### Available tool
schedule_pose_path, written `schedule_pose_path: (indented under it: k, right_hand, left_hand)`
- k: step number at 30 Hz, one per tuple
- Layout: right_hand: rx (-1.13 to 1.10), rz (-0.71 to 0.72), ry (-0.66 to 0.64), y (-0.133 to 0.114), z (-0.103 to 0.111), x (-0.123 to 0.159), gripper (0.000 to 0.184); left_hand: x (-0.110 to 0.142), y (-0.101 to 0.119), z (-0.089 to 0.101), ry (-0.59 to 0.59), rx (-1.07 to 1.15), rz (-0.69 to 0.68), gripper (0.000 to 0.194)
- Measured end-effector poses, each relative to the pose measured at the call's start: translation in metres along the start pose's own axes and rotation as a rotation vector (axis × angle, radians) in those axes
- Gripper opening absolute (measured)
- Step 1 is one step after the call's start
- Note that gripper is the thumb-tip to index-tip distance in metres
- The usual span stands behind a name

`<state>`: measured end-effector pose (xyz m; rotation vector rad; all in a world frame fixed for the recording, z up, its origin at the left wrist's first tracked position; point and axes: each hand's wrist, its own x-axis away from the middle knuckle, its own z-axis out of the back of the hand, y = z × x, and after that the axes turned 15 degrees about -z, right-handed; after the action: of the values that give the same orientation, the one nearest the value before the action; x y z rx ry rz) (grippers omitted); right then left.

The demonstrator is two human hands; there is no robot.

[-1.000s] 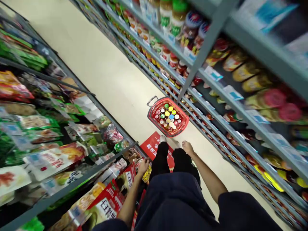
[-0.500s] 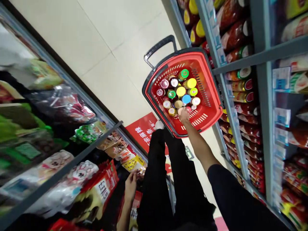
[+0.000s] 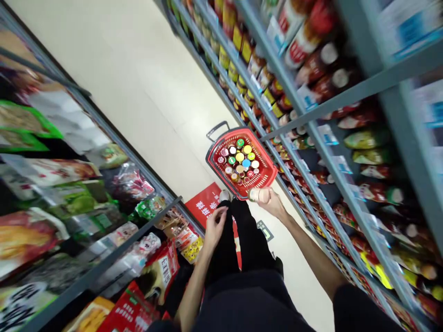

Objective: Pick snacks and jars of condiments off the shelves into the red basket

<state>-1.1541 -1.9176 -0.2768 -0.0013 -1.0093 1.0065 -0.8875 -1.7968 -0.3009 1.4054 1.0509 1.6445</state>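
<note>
A red shopping basket with a dark rim stands on the floor, holding several jars with yellow, green, blue, white and pink lids. At the basket's near edge my right hand is closed around a jar with a pale pinkish lid. The jar is tilted on its side, above the rim; its label is too blurred to read. My left hand hangs in front of my legs, left of the basket. Its fingers are loosely curled, with a gap between thumb and fingers and nothing visible in them.
Shelves of jars and bottles run along the right, close to the basket. Bagged foods fill the shelves on the left. Between them runs a pale tiled floor, with a red floor sticker by my feet.
My right hand has come up out of the basket with the jar and moved towards me. My left hand has risen to the front of my legs. The view now takes in more of the aisle.
</note>
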Motion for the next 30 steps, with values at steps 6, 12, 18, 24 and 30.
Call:
schedule_pose_path:
  k: [6, 12, 18, 24, 30]
  right_hand:
    - [-0.239, 0.124, -0.094, -0.033, 0.087, 0.146, 0.056]
    - [-0.509, 0.359, -0.048, -0.057, 0.156, 0.243, 0.073]
    - [-0.719, 0.517, 0.229, -0.036, 0.18, 0.336, 0.069]
    - [-1.021, 0.608, 0.441, 0.021, 0.196, 0.43, 0.068]
    - [-1.153, 0.603, 0.614, 0.11, 0.22, 0.511, 0.067]
  left_hand:
    - [-0.009, 0.176, -0.042, -0.606, 0.196, -0.268, 0.069]
    - [0.036, 0.276, -0.064, -0.765, 0.323, -0.306, 0.082]
    - [0.102, 0.347, -0.099, -0.778, 0.412, -0.533, 0.071]
    - [0.209, 0.384, -0.16, -0.857, 0.352, -0.684, 0.069]
    - [0.312, 0.393, -0.231, -0.989, 0.293, -0.736, 0.067]
